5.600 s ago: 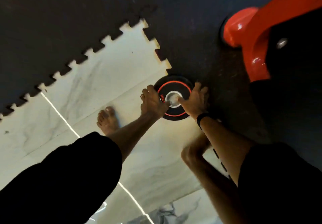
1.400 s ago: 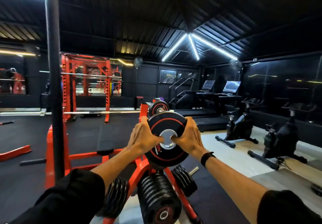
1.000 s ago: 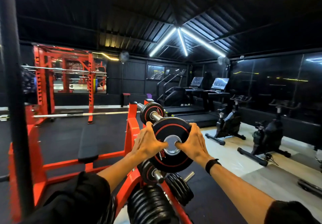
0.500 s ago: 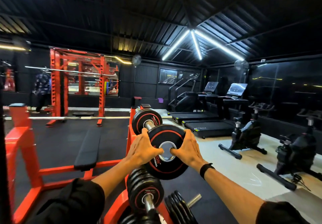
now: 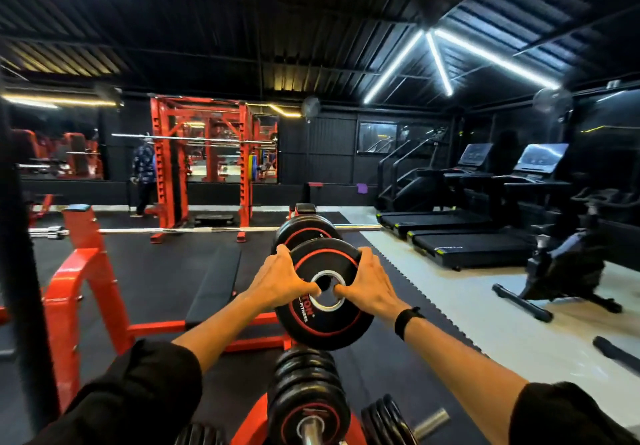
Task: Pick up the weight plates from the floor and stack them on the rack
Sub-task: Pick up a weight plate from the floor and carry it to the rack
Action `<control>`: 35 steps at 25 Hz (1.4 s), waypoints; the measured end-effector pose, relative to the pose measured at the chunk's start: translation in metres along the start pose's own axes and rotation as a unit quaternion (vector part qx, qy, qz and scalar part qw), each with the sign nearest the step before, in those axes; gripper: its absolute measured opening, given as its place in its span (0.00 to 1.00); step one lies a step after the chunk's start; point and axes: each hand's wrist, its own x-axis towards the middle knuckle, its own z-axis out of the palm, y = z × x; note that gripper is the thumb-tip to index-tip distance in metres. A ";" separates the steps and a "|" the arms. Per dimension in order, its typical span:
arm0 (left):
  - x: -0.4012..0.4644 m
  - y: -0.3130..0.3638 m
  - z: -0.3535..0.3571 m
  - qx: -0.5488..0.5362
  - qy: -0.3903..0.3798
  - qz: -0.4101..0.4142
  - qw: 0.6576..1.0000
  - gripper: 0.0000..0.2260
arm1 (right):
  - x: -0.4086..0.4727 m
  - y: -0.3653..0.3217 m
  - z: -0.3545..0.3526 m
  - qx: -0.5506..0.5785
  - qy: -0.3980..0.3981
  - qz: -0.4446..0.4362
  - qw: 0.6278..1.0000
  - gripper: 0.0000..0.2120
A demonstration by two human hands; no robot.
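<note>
I hold a black weight plate (image 5: 325, 323) with a red ring and a steel centre hole upright in front of me. My left hand (image 5: 277, 280) grips its left rim, thumb at the hole. My right hand (image 5: 369, 282) grips its right rim, thumb at the hole too. Just behind it, other plates (image 5: 306, 233) sit on an upper peg of the red plate rack (image 5: 256, 420). Lower pegs carry a thick stack of plates (image 5: 306, 396) and a smaller stack (image 5: 386, 420). The upper peg itself is hidden behind the held plate.
A red bench frame (image 5: 83, 271) with a black pad (image 5: 214, 288) stands to the left. A red power rack (image 5: 201, 164) and a person (image 5: 143, 174) are far back. Treadmills (image 5: 460, 240) and an exercise bike (image 5: 568, 264) line the right.
The plate went from the floor up to chest height. In the last second it has moved closer to the plates on the upper peg, with both hands keeping their grip.
</note>
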 end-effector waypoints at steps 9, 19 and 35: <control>0.048 -0.036 0.015 -0.024 -0.015 0.031 0.999 0.37 | 0.044 0.019 0.022 0.016 -0.050 -0.041 0.998 0.43; 0.031 -0.052 0.020 0.059 0.012 0.142 0.988 0.49 | 0.043 0.046 0.036 0.013 -0.007 -0.214 0.977 0.61; 0.061 -0.080 0.039 0.280 0.135 0.177 0.934 0.60 | 0.082 0.042 0.062 -0.208 0.079 -0.175 0.959 0.62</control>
